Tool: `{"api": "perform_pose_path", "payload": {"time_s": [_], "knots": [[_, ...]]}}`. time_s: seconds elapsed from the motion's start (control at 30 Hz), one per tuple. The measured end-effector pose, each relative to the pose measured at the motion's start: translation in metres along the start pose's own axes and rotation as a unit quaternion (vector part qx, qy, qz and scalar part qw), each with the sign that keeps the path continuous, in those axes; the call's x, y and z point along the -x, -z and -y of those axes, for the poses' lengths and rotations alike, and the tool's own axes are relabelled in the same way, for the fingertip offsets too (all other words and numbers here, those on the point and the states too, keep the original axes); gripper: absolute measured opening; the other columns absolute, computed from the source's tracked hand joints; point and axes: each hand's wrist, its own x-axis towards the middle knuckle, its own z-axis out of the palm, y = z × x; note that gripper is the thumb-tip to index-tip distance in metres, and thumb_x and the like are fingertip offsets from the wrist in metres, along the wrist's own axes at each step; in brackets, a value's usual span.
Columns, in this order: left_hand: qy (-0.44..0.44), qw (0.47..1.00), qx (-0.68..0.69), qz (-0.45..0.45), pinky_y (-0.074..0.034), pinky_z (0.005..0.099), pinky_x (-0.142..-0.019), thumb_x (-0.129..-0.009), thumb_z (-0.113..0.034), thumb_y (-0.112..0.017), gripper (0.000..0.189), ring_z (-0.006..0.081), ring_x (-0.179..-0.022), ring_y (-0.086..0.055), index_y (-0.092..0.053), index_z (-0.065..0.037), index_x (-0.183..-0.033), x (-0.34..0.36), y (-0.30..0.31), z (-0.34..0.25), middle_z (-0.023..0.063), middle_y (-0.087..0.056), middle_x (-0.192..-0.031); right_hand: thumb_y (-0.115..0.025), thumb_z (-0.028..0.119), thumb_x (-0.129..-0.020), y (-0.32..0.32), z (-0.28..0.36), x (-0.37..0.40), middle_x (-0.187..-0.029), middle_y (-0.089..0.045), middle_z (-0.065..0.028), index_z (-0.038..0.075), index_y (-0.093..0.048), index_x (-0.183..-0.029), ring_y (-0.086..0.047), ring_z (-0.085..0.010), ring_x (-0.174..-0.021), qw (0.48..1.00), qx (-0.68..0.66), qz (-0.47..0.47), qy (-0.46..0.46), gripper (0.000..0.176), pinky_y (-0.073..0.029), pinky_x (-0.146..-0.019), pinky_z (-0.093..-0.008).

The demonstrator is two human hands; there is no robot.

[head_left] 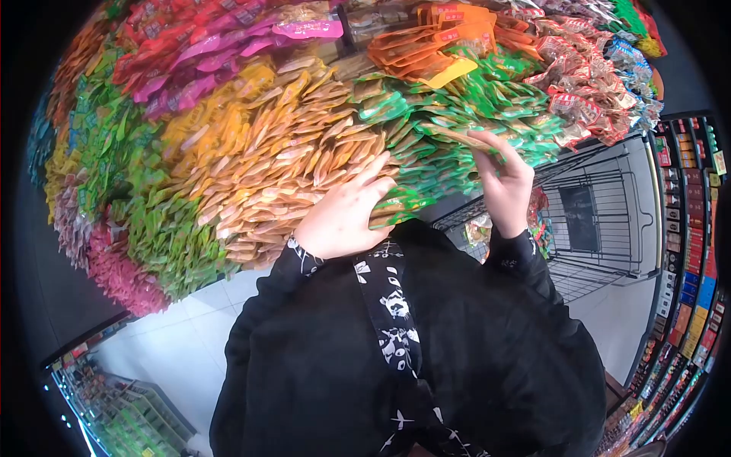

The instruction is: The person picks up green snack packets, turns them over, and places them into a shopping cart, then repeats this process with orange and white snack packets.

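Note:
My right hand (505, 183) pinches a flat snack packet (457, 137), brownish with a green edge, between thumb and fingers above the green packets (495, 114). My left hand (344, 215) lies with fingers stretched out across the near edge of the heap. Its fingertips touch the orange-tan packets (293, 164), and a few green packets (403, 204) show between its thumb and index finger.
Beside my right arm stands a black wire shopping cart (609, 236) with some packets inside. Further packets of pink (221, 46), yellow (236, 99) and red-white (579, 99) cover the display. Stocked shelves (689, 251) line the right; green crates (141, 426) sit lower left.

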Motion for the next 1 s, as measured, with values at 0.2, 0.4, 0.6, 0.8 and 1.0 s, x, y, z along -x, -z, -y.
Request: {"api": "perform_pose_path", "payload": {"time_s": [0.2, 0.4, 0.6, 0.8, 1.0], "knots": [[0.05, 0.994, -0.068, 0.063, -0.051, 0.043, -0.075, -0.066, -0.017, -0.068, 0.054, 0.0382, -0.086, -0.061, -0.049, 0.0, -0.113, 0.001, 0.008, -0.014, 0.0253, -0.038, -0.134, -0.059, -0.005, -0.081, 0.006, -0.003, 0.003, -0.096, -0.068, -0.0072, 0.003, -0.065, -0.104, -0.063, -0.0125, -0.089, 1.0, -0.007, 0.021, -0.022, 0.024, -0.048, -0.079, -0.0247], [0.058, 0.986, -0.124, 0.093, -0.052, 0.0432, -0.071, -0.065, -0.014, -0.066, 0.048, 0.0373, -0.083, -0.062, -0.05, 0.0, -0.107, 0.0, 0.013, -0.02, 0.0237, -0.044, -0.129, -0.06, -0.009, -0.076, 0.015, 0.005, 0.001, -0.1, -0.067, -0.0094, 0.004, -0.064, -0.104, -0.064, -0.0191, -0.093, 0.991, 0.072, 0.082, 0.078, 0.031, -0.049, -0.081, -0.0276], [0.09, 0.983, -0.12, 0.107, -0.05, 0.0437, -0.074, -0.066, -0.018, -0.068, 0.054, 0.0377, -0.087, -0.06, -0.051, -0.004, -0.115, 0.005, 0.017, -0.02, 0.0162, -0.048, -0.129, -0.056, -0.007, -0.067, 0.007, -0.001, 0.002, -0.098, -0.064, -0.0081, 0.007, -0.062, -0.102, -0.061, -0.0258, -0.087, 0.922, 0.326, 0.039, 0.207, 0.039, -0.051, -0.074, -0.0333], [0.053, 0.991, -0.094, 0.08, -0.049, 0.0423, -0.074, -0.067, -0.02, -0.068, 0.045, 0.036, -0.088, -0.059, -0.053, -0.004, -0.106, 0.014, 0.017, -0.002, 0.0146, -0.058, -0.107, -0.057, -0.001, -0.068, -0.01, -0.007, -0.008, -0.097, -0.061, -0.0059, 0.008, -0.059, -0.1, -0.058, -0.0237, -0.086, 0.889, 0.37, 0.085, 0.257, 0.033, -0.05, -0.071, -0.0322], [0.035, 0.995, -0.016, 0.095, -0.048, 0.0409, -0.082, -0.069, -0.022, -0.067, 0.047, 0.0346, -0.095, -0.059, -0.055, 0.0, -0.109, 0.021, 0.026, 0.01, 0.0159, -0.059, -0.109, -0.055, 0.009, -0.071, -0.022, -0.009, -0.015, -0.089, -0.048, -0.0063, 0.012, -0.06, -0.094, -0.048, -0.0241, -0.085, 0.829, 0.474, 0.115, 0.275, 0.024, -0.039, -0.073, -0.0358]]}}
